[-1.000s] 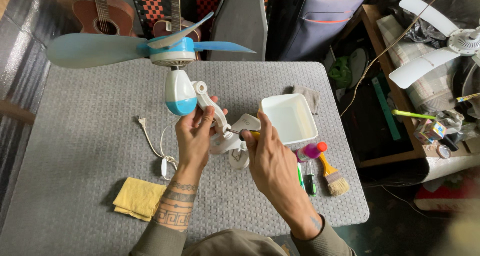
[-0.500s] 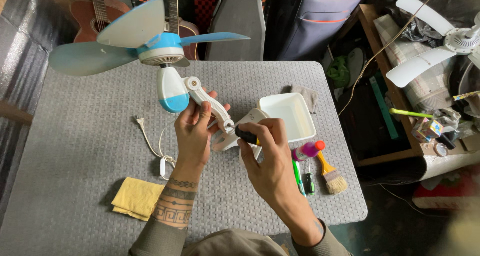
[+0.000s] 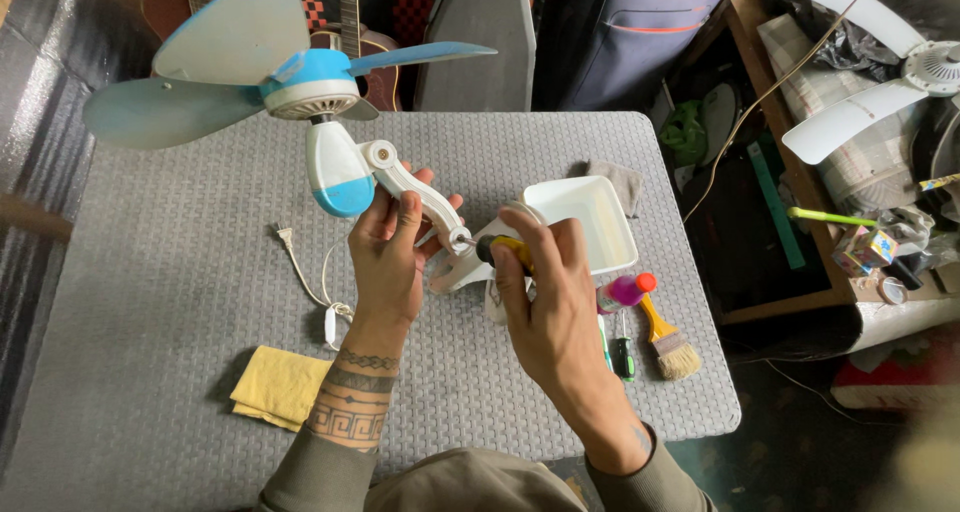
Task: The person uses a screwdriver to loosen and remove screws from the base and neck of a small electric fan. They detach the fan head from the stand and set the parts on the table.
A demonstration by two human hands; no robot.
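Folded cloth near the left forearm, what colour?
Yellow cloth, plain, head view.

Two hands in the centre of the frame: left hand, right hand. One blue and white fan in the upper left, with three blades visible. One screwdriver with yellow and black handle in the centre, one more green screwdriver lower right. One paintbrush, one pink bottle, one white tray, one grey rag. One yellow cloth at lower left. One power cord. One white ceiling fan in the upper right. Two guitars at the top edge.
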